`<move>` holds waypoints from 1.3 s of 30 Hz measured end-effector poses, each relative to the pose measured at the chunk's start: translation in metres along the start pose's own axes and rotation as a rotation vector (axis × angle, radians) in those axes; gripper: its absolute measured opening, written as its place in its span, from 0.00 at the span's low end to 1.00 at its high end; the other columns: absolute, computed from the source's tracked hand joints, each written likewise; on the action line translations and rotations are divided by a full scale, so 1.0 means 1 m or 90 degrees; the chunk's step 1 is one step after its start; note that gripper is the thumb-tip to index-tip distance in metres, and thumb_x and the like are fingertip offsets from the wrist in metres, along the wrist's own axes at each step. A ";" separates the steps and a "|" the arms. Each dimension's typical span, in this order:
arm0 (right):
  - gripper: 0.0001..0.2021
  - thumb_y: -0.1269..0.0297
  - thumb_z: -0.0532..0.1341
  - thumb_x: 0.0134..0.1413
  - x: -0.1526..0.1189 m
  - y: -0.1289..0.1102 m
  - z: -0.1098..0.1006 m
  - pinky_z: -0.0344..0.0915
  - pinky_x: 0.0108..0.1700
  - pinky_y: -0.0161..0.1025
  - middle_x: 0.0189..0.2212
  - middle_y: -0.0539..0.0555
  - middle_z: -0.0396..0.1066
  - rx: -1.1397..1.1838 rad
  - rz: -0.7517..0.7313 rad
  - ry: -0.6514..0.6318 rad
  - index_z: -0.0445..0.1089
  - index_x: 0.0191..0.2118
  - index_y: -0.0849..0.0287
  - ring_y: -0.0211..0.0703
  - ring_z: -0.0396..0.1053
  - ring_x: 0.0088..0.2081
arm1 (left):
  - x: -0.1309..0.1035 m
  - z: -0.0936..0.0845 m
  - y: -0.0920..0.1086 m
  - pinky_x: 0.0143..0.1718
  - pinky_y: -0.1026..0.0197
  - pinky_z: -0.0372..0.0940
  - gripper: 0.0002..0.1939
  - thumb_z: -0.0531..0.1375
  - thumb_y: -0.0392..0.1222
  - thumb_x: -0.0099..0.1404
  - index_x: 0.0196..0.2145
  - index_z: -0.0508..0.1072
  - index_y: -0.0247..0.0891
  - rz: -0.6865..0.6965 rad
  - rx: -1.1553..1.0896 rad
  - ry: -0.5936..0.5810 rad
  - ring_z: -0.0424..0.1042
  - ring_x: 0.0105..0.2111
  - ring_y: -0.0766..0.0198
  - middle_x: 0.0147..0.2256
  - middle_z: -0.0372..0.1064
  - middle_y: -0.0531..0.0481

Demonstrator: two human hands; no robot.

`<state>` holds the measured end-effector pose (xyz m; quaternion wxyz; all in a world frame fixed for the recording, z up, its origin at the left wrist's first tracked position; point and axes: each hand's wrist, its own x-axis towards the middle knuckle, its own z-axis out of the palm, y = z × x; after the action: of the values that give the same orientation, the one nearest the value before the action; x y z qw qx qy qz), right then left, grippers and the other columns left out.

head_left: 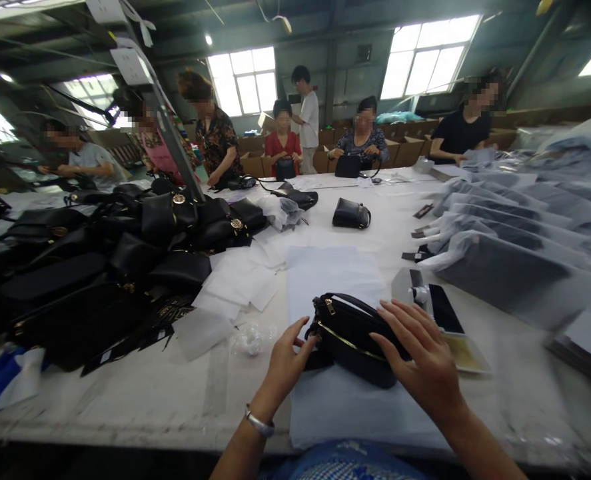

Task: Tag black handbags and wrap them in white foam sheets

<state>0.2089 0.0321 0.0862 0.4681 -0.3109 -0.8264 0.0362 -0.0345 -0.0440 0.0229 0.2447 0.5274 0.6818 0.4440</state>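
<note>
- Handbag (358, 343) lies near six o'clock on our tabletop (150, 400).
- Apart, our left hand (288, 353) meets its nine-o'clock end, pinch unclear; our right hand (428, 357) spreads open at three o'clock.
- Black bags (55, 277) heap at ten o'clock.

I set my left hand (288, 357), fingers bent, at the black bag (358, 350)'s left end; my right hand (428, 357), open, its right.

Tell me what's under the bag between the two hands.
White sheets lie beneath the black bag, on the table. Whatever the bag itself covers can't be seen.
</note>
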 end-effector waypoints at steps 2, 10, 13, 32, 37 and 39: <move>0.29 0.74 0.64 0.54 -0.011 -0.014 0.002 0.65 0.57 0.51 0.52 0.52 0.73 0.041 -0.029 0.002 0.65 0.60 0.45 0.52 0.70 0.52 | 0.002 0.001 -0.003 0.38 0.58 0.71 0.18 0.56 0.46 0.67 0.54 0.72 0.43 -0.001 -0.012 -0.017 0.74 0.32 0.63 0.48 0.75 0.46; 0.13 0.62 0.59 0.62 -0.043 -0.024 0.034 0.70 0.53 0.43 0.46 0.53 0.76 0.268 0.185 -0.356 0.75 0.50 0.50 0.49 0.74 0.48 | 0.012 -0.008 0.004 0.53 0.43 0.63 0.09 0.59 0.38 0.65 0.40 0.78 0.41 0.078 0.105 0.055 0.70 0.49 0.50 0.43 0.76 0.44; 0.13 0.58 0.58 0.62 -0.048 -0.021 0.042 0.68 0.55 0.46 0.46 0.54 0.77 0.301 0.266 -0.368 0.76 0.48 0.50 0.52 0.73 0.49 | 0.013 -0.018 0.017 0.64 0.37 0.45 0.11 0.56 0.34 0.67 0.39 0.77 0.45 0.170 0.213 0.107 0.57 0.62 0.48 0.56 0.68 0.46; 0.25 0.43 0.66 0.49 -0.040 -0.047 0.096 0.71 0.49 0.49 0.37 0.58 0.77 0.732 0.753 -0.193 0.76 0.43 0.61 0.50 0.75 0.41 | -0.040 0.004 0.009 0.45 0.54 0.71 0.13 0.54 0.42 0.69 0.49 0.73 0.44 0.046 0.011 0.050 0.73 0.48 0.55 0.49 0.73 0.44; 0.26 0.42 0.64 0.51 -0.049 -0.035 0.095 0.72 0.46 0.49 0.37 0.58 0.78 0.661 0.687 -0.217 0.76 0.44 0.61 0.52 0.75 0.41 | -0.018 0.005 0.005 0.53 0.50 0.65 0.16 0.61 0.46 0.63 0.47 0.74 0.40 -0.032 -0.092 -0.046 0.70 0.52 0.52 0.50 0.73 0.43; 0.24 0.43 0.62 0.53 -0.049 -0.033 0.090 0.71 0.47 0.50 0.38 0.58 0.78 0.614 0.638 -0.230 0.77 0.44 0.60 0.54 0.75 0.41 | -0.015 0.009 0.006 0.47 0.54 0.69 0.13 0.60 0.49 0.64 0.39 0.76 0.38 -0.065 -0.155 -0.133 0.75 0.42 0.55 0.39 0.78 0.45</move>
<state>0.1398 -0.0012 0.0107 0.3362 -0.4008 -0.5410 0.6585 -0.0195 -0.0547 0.0222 0.3986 0.5014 0.6197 0.4535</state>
